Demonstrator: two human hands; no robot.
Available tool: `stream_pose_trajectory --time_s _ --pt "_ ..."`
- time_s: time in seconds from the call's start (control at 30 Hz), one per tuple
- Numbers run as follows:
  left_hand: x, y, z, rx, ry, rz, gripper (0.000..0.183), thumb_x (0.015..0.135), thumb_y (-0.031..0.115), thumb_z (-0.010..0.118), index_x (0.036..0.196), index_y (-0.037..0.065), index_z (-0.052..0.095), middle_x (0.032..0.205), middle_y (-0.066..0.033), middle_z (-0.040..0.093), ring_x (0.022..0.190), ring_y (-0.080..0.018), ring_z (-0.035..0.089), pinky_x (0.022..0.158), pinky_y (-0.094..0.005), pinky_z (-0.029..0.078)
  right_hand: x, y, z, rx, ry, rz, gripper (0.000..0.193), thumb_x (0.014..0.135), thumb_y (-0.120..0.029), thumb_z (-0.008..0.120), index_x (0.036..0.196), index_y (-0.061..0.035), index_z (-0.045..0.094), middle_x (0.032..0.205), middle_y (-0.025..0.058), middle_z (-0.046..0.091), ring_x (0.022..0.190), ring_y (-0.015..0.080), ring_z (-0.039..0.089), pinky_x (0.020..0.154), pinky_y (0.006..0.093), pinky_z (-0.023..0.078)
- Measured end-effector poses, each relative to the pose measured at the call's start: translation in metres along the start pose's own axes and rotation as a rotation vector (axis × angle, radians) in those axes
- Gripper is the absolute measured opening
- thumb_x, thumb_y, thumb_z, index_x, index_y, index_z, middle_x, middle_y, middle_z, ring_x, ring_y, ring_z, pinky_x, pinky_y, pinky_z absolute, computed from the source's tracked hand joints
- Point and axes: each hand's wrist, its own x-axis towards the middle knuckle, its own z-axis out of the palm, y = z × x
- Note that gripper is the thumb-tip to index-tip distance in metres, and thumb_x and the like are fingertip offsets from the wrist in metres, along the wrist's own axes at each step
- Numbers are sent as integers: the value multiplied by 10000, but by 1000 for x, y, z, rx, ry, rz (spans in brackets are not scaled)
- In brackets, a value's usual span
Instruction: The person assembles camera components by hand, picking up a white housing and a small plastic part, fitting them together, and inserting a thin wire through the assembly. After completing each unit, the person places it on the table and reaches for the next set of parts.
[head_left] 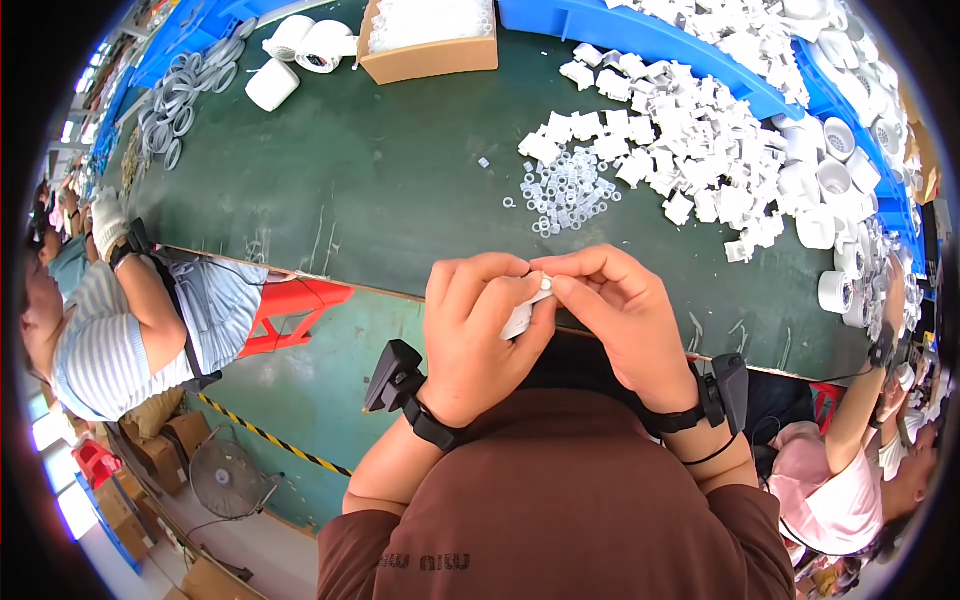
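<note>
Your left fingers [505,295] and right fingers [588,308] pinch small white plastic piece [519,319], near clear plastic rings [568,190]; slack grip could drop it.

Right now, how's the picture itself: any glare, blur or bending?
Head view, centre: left hand and right hand look fairly sharp; head view, lower left: bright patches blown out; head view, left rim: fisheye distortion seems to tilt the striped shirt; head view, corners: black.

Head view: from above, facing down — fisheye
Near: brown shirt [550,490]
Centre: left hand [480,325], right hand [625,315] — close
Far: green tabletop [400,150]
</note>
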Motion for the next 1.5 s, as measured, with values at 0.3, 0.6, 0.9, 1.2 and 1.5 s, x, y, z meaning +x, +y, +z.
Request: stream_pose_trajectory --time_s 0.3,0.6,0.9,1.2,1.5 --pt "12 -19 -20 33 -217 139 312 711 41 813 992 82 684 1035 -94 690 907 -314 617 780 -418 489 0 12 -1 -308 -12 -200 121 1005 -68 627 1114 -18 645 978 38 663 947 70 601 809 265 510" --pt "33 -77 -47 266 216 -298 740 1015 234 642 1607 66 232 1646 -226 110 1490 -386 266 1135 -512 358 -32 -60 -153 -1426 892 -853 234 872 -43 720 1098 -47 660 1142 145 662 1082 344 602 912 419 488" --pt "24 -90 -19 312 106 -191 685 984 204 668 1560 35 340 1600 -236 239 1425 -402 373 1124 -501 391 -109 -122 -401 -1390 1315 -63 663 980 -637 516 1492 -215 521 1518 232 459 1394 455 419 1095 533 389" --pt "14 -114 -23 474 125 -47 580 1004 212 639 1496 -1 418 1515 -244 342 1311 -393 454 1081 -470 423 -72 -93 -308 -1520 1427 117 562 939 -673 542 1335 -282 616 1440 123 559 1417 376 411 1070 765 214" --pt "23 -81 -25 483 24 -5 711 948 438 719 1411 -45 477 1420 -323 401 1290 -499 442 1060 -580 420 -72 -56 -219 -1448 1279 -188 545 949 -591 595 1347 -219 595 1420 215 512 1434 457 343 1087 743 210"
